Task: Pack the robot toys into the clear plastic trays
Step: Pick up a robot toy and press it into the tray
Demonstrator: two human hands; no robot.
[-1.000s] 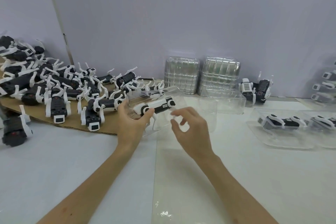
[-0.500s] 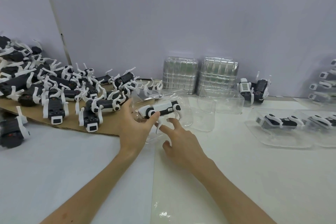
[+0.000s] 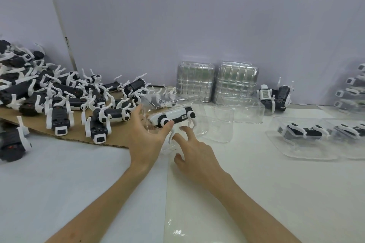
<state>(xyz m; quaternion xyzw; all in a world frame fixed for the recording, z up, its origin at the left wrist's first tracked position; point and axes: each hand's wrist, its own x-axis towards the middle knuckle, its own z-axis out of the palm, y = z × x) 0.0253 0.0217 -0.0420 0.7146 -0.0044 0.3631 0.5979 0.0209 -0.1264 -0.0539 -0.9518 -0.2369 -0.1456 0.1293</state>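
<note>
One robot toy (image 3: 174, 116) in left hand (image 3: 145, 138), just above right hand (image 3: 194, 154)

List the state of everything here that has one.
left hand: grips the clear tray, thumb on the robot toy.
right hand: open, fingertips by the toy's legs.
robot toy: inside the tray, legs pointing down.
clear tray: held, one toy inside.
packed trays: one toy in each.
toy pile: unpacked, heaped on cardboard.
tray stacks: nested, against the wall.
</note>
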